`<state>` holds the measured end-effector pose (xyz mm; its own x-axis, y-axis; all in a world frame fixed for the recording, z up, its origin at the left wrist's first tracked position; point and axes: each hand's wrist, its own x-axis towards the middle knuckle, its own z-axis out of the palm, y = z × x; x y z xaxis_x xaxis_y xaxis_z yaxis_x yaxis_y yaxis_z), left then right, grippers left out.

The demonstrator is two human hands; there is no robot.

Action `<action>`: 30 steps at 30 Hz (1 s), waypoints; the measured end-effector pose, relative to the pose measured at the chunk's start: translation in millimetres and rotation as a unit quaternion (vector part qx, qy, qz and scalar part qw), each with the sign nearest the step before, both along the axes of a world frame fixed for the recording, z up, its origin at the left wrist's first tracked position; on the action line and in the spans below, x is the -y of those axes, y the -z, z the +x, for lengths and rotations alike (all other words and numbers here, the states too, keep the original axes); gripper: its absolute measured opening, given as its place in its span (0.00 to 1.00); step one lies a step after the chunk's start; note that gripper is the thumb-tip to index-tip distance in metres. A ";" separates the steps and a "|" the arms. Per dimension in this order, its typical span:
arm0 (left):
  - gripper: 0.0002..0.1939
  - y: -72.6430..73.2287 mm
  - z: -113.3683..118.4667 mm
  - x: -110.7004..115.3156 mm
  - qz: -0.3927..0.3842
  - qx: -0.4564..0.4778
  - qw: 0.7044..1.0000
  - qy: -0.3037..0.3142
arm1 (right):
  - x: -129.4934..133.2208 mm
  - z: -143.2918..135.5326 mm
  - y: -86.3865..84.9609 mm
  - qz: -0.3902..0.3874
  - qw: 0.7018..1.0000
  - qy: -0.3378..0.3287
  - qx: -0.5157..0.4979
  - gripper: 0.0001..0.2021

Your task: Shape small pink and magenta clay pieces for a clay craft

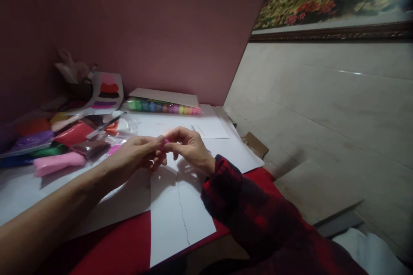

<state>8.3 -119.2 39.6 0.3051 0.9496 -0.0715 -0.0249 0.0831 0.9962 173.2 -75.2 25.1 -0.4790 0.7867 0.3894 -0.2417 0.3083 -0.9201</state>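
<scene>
Between my two hands is a small piece of magenta modelling clay. My left hand pinches it from the left between thumb and fingers. From the right, the thumb and forefinger of my right hand press on the same piece. Both hands are above a white sheet of paper with a wavy dark line drawn down it. My fingers partly cover the clay, so its full shape is hidden.
Several packets of coloured clay, among them a pink one, lie at the left. A clear pack of coloured balls sits at the back under a white board. A red cloth covers the table under the papers.
</scene>
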 end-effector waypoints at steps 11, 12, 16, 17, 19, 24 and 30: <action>0.17 -0.6 -0.7 -2.4 0.007 0.008 0.999 -0.039 | 1.1 -0.2 1.3 0.021 1.000 0.013 0.017 0.15; 0.18 -0.3 -0.2 -2.1 0.011 0.002 0.999 -0.048 | 1.3 -0.3 1.2 0.024 0.999 0.019 0.014 0.14; 0.21 -0.7 1.6 -0.1 0.009 -0.017 0.998 -0.060 | 2.4 -0.7 0.5 0.025 0.999 0.044 0.008 0.13; 0.21 -1.1 1.8 0.1 0.007 -0.016 0.998 -0.056 | 2.6 -0.8 0.4 0.023 0.999 0.043 0.009 0.14; 0.19 -2.0 1.6 0.1 0.006 -0.005 0.999 -0.047 | 2.8 -0.8 0.7 0.021 0.999 0.039 0.012 0.14; 0.16 -3.3 0.3 -0.8 0.029 0.011 0.998 -0.054 | 2.3 -0.7 3.1 0.027 0.999 0.038 0.017 0.14; 0.17 -1.7 0.6 -0.4 0.028 -0.002 0.997 -0.071 | 1.6 -1.3 4.2 0.046 0.997 0.055 0.008 0.14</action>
